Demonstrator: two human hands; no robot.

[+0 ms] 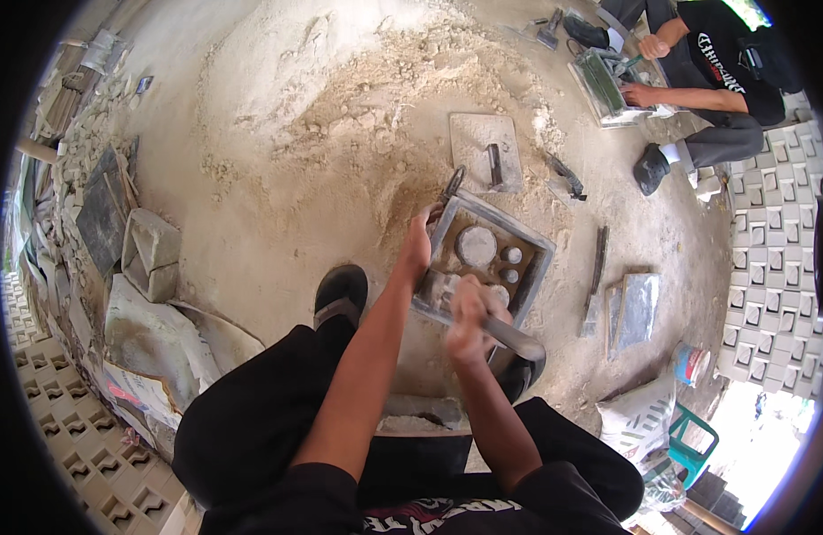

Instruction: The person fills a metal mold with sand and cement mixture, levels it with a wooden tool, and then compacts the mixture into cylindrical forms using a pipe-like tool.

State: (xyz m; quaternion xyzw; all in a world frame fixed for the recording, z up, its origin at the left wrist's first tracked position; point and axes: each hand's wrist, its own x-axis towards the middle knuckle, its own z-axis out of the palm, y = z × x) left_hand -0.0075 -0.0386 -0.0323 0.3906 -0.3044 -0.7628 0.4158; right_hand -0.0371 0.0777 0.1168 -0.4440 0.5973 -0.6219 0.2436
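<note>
On the ground in front of me sits a square grey mold frame [543, 254], turned at an angle. Inside it a large round disc [476, 246] and smaller round plugs [511, 255] stand in brown sand-like material. My left hand [418, 239] grips the frame's left side, just below a dark metal loop handle [454, 182]. Over the frame's near part, my right hand [467, 319] is closed around a club-shaped tool [515, 341]. Its thick grey-brown end points down to the right, and motion blurs the hand. A pale, smeared lump [441, 289] lies left of these fingers; its kind is unclear.
Beyond the frame are a square board with a handle [483, 134], a dark trowel-like tool [567, 176] and heaped sand [349, 107]. A co-worker [728, 67] works over another mold [600, 85]. Right: flat slabs [634, 308], a sack [638, 415], a green stool [690, 441]. Left: block-shaped pieces [150, 254].
</note>
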